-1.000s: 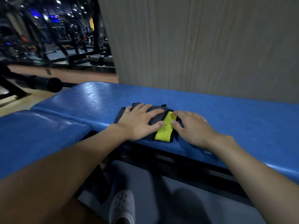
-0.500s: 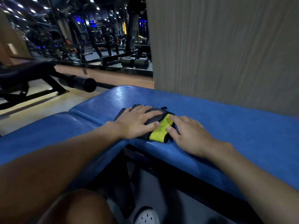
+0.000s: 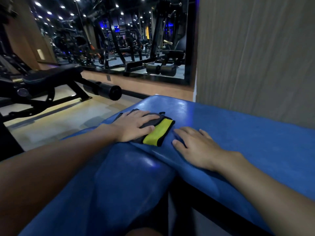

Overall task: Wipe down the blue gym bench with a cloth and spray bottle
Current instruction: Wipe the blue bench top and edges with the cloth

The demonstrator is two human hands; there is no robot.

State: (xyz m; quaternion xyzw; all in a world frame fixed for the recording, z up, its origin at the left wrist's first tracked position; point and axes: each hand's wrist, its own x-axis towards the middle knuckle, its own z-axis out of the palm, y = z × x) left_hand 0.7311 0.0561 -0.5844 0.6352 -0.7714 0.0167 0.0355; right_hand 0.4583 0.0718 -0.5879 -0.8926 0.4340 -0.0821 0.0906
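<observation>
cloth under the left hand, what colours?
Dark grey cloth with a yellow panel, black-edged; head view, the only one.

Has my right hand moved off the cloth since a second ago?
Yes. The right hand touched the cloth's yellow strip before; now it lies flat on the blue bench, clear of the cloth's right edge. The left hand presses the cloth.

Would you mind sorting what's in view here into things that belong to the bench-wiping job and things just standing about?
Belongs to the job:
blue bench
cloth, flat under the left hand
right hand, resting on the pad

Just standing about:
black bench
foam roller pad
mirror

No spray bottle shows.
</observation>
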